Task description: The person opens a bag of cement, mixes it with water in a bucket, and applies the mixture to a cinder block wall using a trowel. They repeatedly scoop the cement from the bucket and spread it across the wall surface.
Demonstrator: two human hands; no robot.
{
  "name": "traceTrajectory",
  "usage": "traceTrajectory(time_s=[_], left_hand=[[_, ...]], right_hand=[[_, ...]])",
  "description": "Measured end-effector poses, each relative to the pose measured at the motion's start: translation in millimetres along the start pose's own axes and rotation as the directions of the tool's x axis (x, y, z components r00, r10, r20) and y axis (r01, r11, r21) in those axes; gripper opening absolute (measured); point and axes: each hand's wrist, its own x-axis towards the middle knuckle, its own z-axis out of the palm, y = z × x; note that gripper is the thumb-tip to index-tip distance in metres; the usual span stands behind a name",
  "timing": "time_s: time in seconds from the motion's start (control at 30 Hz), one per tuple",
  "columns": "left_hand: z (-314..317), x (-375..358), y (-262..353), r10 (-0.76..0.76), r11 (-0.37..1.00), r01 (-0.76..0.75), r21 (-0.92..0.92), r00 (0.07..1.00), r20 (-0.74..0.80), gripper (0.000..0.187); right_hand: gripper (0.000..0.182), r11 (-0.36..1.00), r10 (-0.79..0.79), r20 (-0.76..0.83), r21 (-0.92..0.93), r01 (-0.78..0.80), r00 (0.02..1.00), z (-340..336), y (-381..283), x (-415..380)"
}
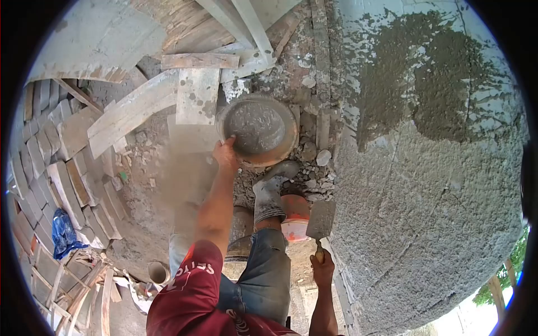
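Observation:
My left hand grips the rim of a round metal pan smeared with grey mortar, held out in front of me above the ground. My right hand is closed on the wooden handle of a flat steel trowel, whose blade points up beside the wall. The wall on the right is coated with rough grey plaster, with darker wet patches near its top. My boot and jeans show below the pan.
Stacked bricks lie at the left, with wooden planks and rubble on the ground ahead. An orange bucket sits by my boot. A blue cloth and a wooden ladder frame are at lower left.

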Motion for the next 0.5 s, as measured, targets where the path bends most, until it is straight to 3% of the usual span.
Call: traceTrajectory(time_s=[0.07, 0.13, 0.17, 0.23, 0.3, 0.37, 0.5], left_hand=[[13.0, 6.3, 5.4, 0.04, 0.999, -0.039, -0.032, 0.999, 0.025, 0.027], [17.3, 10.7, 11.9, 0.071, 0.99, -0.079, 0.12, 0.995, 0.063, 0.021], [20.4, 12.7, 14.8, 0.076, 0.991, -0.084, 0.1, 0.994, 0.078, 0.021], [24.8, 7.2, 23.4, 0.135, 0.959, -0.168, 0.228, 0.979, 0.155, 0.017], [26.5, 3.3, 24.9, 0.133, 0.969, -0.161, 0.189, 0.979, 0.155, 0.015], [21.1, 2.5, 27.6, 0.153, 0.92, -0.212, 0.33, 0.968, 0.196, 0.015], [-1.8, -26.5, 62.5, 0.112, 0.956, -0.15, 0.253, 0.981, 0.157, 0.015]], right_hand=[[0.042, 0.993, -0.067, -0.033, -0.101, 0.064, 0.997, 7.6, -8.7, 8.0], [0.04, 0.961, -0.222, -0.043, -0.179, 0.212, 0.974, 16.4, -48.3, 9.5], [0.039, 0.943, -0.282, -0.038, -0.195, 0.27, 0.959, 21.5, -61.1, 13.8], [0.041, 0.911, -0.336, -0.043, -0.269, 0.313, 0.941, 31.7, -70.2, 26.2], [0.039, 0.842, -0.471, -0.067, -0.33, 0.426, 0.88, 39.2, -79.0, 35.5], [0.038, 0.817, -0.509, -0.088, -0.363, 0.449, 0.856, 43.0, -87.7, 40.8], [0.038, 0.697, -0.593, -0.081, -0.55, 0.461, 0.801, 47.5, -124.8, 38.4]])
